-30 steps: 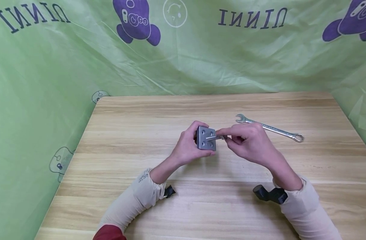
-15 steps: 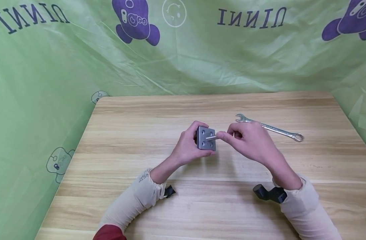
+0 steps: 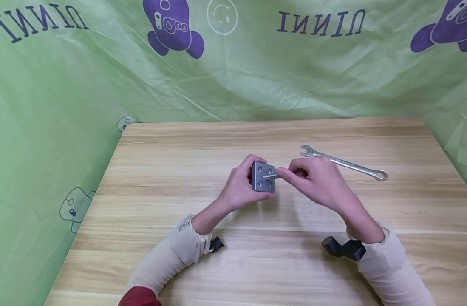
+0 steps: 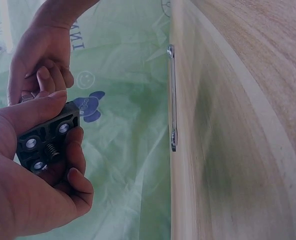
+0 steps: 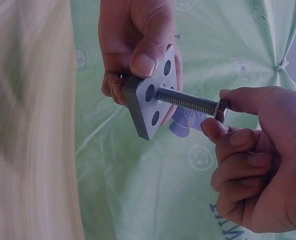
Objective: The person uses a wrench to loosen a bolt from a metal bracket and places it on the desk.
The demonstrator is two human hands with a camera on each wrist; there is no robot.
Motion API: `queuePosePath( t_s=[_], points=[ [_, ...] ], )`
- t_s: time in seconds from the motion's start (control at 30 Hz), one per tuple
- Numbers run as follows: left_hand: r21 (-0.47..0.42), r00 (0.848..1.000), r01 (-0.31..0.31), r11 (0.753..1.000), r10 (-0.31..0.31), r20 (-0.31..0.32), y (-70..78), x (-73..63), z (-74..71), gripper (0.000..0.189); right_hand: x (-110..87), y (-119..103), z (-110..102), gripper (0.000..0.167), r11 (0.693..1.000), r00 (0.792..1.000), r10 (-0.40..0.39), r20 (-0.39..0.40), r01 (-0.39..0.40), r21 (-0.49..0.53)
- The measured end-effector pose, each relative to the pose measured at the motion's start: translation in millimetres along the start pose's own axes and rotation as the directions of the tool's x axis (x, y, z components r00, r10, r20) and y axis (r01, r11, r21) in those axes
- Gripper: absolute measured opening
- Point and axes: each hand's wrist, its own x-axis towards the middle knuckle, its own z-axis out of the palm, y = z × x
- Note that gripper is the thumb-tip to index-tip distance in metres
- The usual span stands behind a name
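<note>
My left hand (image 3: 238,185) grips a square grey plate (image 3: 259,177) by its edges, above the middle of the table. Holes show near the plate's corners, and a threaded hex bolt (image 5: 188,100) stands in its centre. On the plate's back, in the left wrist view, the bolt's threaded end (image 4: 53,150) shows amid dark ribs and bright metal-lined holes. My right hand (image 3: 313,178) pinches the bolt's hex head (image 5: 221,110) between thumb and index finger, the other fingers curled. Most of the thread lies exposed between plate and head.
A combination wrench (image 3: 344,163) lies on the wooden table (image 3: 179,148) behind and right of my right hand. Green printed sheeting (image 3: 233,85) hangs behind the table and at its sides. Black camera mounts (image 3: 344,248) sit at my wrists.
My right index finger, stretched out along the bolt a second ago, has drawn back, and thumb and finger now pinch the bolt head. The left hand and plate have stayed nearly still.
</note>
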Motion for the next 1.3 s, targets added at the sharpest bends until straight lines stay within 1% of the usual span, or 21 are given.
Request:
queuePosePath(
  t_s=[0.2, 0.43, 0.6, 0.73, 0.83, 0.9, 0.97, 1.03, 1.1, 1.17, 1.2, 1.23, 1.3],
  points=[
    [0.000, 1.000, 0.003, 1.000, -0.003, 0.000, 0.5, -0.2, -0.6, 0.076, -1.2, -1, -2, 0.018, 1.000, 1.000, 0.002, -0.027, -0.001, 0.022],
    [0.000, 1.000, 0.003, 1.000, -0.003, 0.001, 0.8, -0.2, -0.9, 0.076, -2.7, -1, -3, 0.010, 0.997, 0.996, -0.061, -0.058, 0.064, 0.052],
    [-0.009, 1.000, 0.010, 1.000, -0.010, 0.001, 0.7, -0.2, -1.2, 0.076, -2.7, 0, -3, 0.015, 0.988, 0.990, -0.123, -0.068, 0.129, 0.083],
    [-0.015, 1.000, 0.008, 1.000, -0.008, -0.001, 0.9, -0.6, -1.8, 0.077, -3.0, 3, -3, 0.022, 0.969, 0.975, -0.198, -0.105, 0.211, 0.131],
    [-0.021, 1.000, 0.004, 1.000, -0.004, -0.002, 1.3, -0.8, -1.9, 0.076, -2.6, 5, -1, 0.029, 0.942, 0.952, -0.267, -0.150, 0.291, 0.166],
    [-0.025, 1.000, 0.002, 1.000, -0.002, -0.003, 1.0, -0.7, -1.8, 0.076, -1.8, 6, 1, 0.034, 0.922, 0.929, -0.320, -0.187, 0.350, 0.163],
    [-0.029, 1.000, 0.003, 1.000, -0.003, -0.003, 0.9, -0.5, -1.7, 0.076, -0.5, 7, 3, 0.036, 0.901, 0.899, -0.375, -0.225, 0.411, 0.141],
    [-0.035, 1.000, 0.005, 0.999, -0.005, -0.005, 1.3, -0.4, -1.8, 0.076, 1.0, 8, 5, 0.037, 0.879, 0.864, -0.429, -0.264, 0.467, 0.099],
    [-0.040, 1.000, 0.007, 0.999, -0.007, -0.006, 2.4, -0.4, -2.0, 0.077, 2.4, 9, 6, 0.035, 0.858, 0.828, -0.476, -0.296, 0.511, 0.053],
    [-0.042, 1.000, 0.007, 0.999, -0.007, -0.007, 3.4, -0.6, -2.5, 0.077, 3.7, 9, 8, 0.034, 0.842, 0.802, -0.507, -0.315, 0.539, 0.015],
    [-0.042, 1.000, 0.008, 0.999, -0.009, -0.008, 3.7, -0.7, -2.8, 0.077, 4.1, 9, 8, 0.033, 0.838, 0.793, -0.518, -0.320, 0.546, -0.002],
    [-0.042, 1.000, 0.009, 0.999, -0.010, -0.008, 3.6, -0.7, -3.0, 0.077, 4.5, 9, 9, 0.033, 0.835, 0.788, -0.524, -0.323, 0.550, -0.013],
    [-0.040, 1.000, 0.010, 0.999, -0.010, -0.006, 3.4, -0.6, -3.5, 0.077, 4.8, 9, 9, 0.033, 0.834, 0.787, -0.528, -0.320, 0.551, -0.022]
  ],
)
